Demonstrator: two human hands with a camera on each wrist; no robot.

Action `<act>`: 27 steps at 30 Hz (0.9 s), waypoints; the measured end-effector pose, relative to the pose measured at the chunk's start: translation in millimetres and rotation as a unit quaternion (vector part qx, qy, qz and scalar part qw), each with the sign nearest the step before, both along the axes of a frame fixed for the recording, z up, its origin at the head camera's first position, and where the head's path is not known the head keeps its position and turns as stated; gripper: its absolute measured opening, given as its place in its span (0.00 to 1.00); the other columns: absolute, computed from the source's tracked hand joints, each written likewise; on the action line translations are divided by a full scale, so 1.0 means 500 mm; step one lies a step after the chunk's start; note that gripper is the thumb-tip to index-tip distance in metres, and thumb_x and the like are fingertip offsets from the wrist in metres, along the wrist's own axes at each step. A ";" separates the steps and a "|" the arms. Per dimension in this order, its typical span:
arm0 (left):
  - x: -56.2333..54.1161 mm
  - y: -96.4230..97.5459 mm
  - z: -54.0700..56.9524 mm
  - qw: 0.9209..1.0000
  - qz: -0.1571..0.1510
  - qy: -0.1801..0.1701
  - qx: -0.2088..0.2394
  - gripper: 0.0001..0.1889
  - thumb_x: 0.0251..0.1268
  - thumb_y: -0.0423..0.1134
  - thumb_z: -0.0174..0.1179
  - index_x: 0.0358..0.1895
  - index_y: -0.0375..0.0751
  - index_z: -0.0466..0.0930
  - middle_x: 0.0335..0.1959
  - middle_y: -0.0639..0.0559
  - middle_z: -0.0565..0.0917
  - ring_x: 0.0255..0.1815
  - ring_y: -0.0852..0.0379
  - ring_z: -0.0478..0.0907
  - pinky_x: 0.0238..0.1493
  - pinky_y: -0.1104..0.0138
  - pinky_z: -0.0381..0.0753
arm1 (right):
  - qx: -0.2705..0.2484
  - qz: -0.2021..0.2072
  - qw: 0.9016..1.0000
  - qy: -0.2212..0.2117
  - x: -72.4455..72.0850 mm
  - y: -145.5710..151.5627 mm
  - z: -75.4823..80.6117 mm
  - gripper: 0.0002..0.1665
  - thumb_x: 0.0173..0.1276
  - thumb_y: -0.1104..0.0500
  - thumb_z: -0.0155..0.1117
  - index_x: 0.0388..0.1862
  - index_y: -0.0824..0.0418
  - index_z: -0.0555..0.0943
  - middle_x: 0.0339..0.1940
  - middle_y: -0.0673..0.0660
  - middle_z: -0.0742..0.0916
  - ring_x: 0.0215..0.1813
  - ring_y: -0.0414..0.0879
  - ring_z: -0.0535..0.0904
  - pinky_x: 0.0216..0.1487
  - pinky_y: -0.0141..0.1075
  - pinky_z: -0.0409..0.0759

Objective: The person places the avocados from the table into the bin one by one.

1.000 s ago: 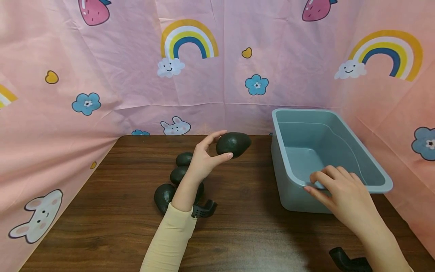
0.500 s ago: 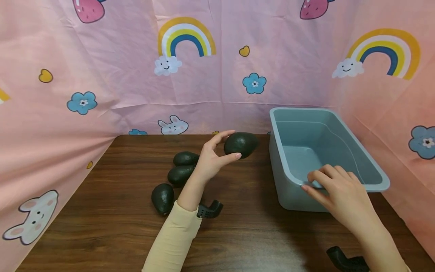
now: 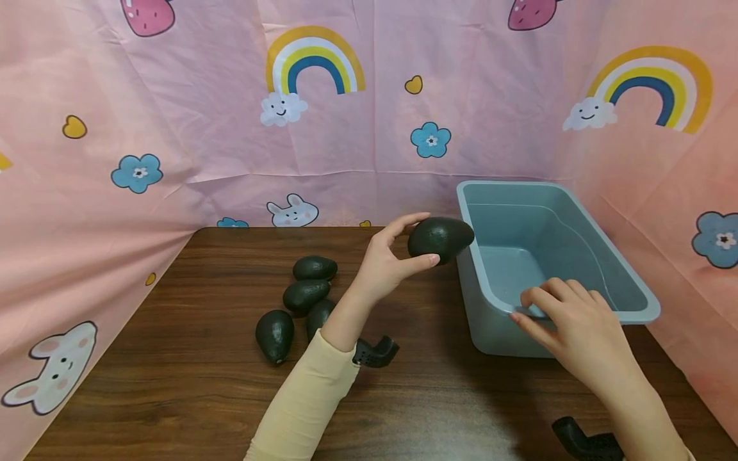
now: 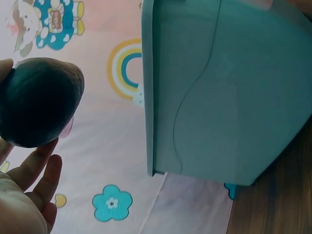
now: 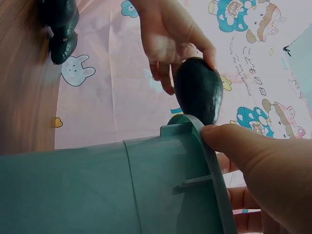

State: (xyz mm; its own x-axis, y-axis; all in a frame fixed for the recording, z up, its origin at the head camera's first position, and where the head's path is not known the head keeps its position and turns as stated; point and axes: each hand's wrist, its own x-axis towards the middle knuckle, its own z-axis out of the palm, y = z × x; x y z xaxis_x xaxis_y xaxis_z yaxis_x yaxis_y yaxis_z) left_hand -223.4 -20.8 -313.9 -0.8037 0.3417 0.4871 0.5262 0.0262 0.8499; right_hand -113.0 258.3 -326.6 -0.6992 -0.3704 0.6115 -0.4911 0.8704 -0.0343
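Observation:
My left hand (image 3: 392, 261) holds a dark green avocado (image 3: 441, 238) between thumb and fingers, raised above the table. In the head view the avocado's narrow tip overlaps the left rim of a grey-blue plastic tub (image 3: 471, 256). The left wrist view has the same avocado (image 4: 39, 102) at its left, with the tub's outer wall (image 4: 234, 97) to the right. My right hand (image 3: 571, 320) grips the tub's near rim, thumb outside and fingers curled over inside. In the right wrist view its thumb (image 5: 234, 141) presses along the rim.
Several more avocados (image 3: 274, 336) lie grouped on the brown wooden table (image 3: 173, 384), left of my left forearm. Black wrist mounts (image 3: 377, 352) stick out from both wrists. A pink patterned cloth (image 3: 346, 147) hangs behind and at both sides.
My left hand has carried the avocado rightward to the tub's left rim, uncovering more of the avocados on the table. The right hand keeps its grip on the rim.

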 end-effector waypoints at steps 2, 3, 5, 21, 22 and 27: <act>0.001 0.008 0.003 1.000 -0.006 -0.001 0.005 0.30 0.53 0.36 0.71 0.63 0.48 0.75 0.55 0.52 0.77 0.58 0.57 0.67 0.61 0.45 0.58 | 0.001 0.000 1.000 0.001 0.000 -0.001 0.001 0.18 0.64 0.36 0.60 0.34 0.48 0.78 0.30 0.45 0.76 0.32 0.45 0.70 0.29 0.41 0.62; 0.001 0.012 0.005 1.000 -0.008 0.000 0.007 0.30 0.53 0.36 0.71 0.63 0.48 0.75 0.55 0.53 0.77 0.58 0.57 0.68 0.61 0.46 0.58 | 0.002 0.000 1.000 0.002 0.000 -0.001 0.001 0.15 0.62 0.39 0.64 0.34 0.48 0.78 0.30 0.45 0.76 0.32 0.45 0.70 0.29 0.40 0.62; 0.000 0.019 0.006 1.000 -0.013 0.002 0.011 0.30 0.53 0.35 0.71 0.63 0.47 0.75 0.54 0.54 0.77 0.58 0.58 0.68 0.61 0.46 0.59 | 0.004 -0.002 1.000 0.004 0.000 -0.002 0.002 0.13 0.57 0.46 0.70 0.33 0.49 0.78 0.30 0.45 0.76 0.32 0.45 0.70 0.29 0.40 0.62; -0.007 0.070 0.013 0.999 -0.031 0.009 0.008 0.31 0.52 0.37 0.72 0.62 0.50 0.75 0.51 0.58 0.78 0.56 0.62 0.69 0.56 0.54 0.69 | 0.003 -0.005 1.000 0.007 0.000 -0.004 0.003 0.18 0.62 0.37 0.62 0.32 0.49 0.78 0.29 0.47 0.77 0.31 0.48 0.72 0.28 0.41 0.63; -0.007 0.073 0.012 0.999 -0.032 0.009 0.006 0.31 0.52 0.37 0.72 0.62 0.50 0.75 0.51 0.58 0.78 0.56 0.62 0.69 0.55 0.54 0.70 | 0.003 -0.006 1.000 0.007 0.000 -0.004 0.003 0.16 0.60 0.40 0.66 0.32 0.49 0.77 0.29 0.48 0.77 0.31 0.48 0.72 0.28 0.41 0.63; -0.008 0.086 0.008 0.999 -0.036 0.009 -0.008 0.31 0.53 0.39 0.71 0.63 0.49 0.74 0.52 0.60 0.77 0.54 0.62 0.70 0.53 0.57 0.73 | 0.003 -0.005 1.000 0.007 -0.002 -0.005 0.002 0.21 0.64 0.34 0.59 0.32 0.49 0.78 0.29 0.47 0.77 0.31 0.48 0.72 0.28 0.42 0.63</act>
State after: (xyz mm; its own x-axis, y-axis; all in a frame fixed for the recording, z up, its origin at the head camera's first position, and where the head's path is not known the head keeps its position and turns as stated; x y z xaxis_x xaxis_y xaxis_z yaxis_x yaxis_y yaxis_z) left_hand -227.2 22.0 -309.7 -0.7680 0.4057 0.4956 0.5428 0.0016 0.8399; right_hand -113.8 255.6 -325.8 -0.6939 -0.3671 0.6194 -0.4830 0.8753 -0.0224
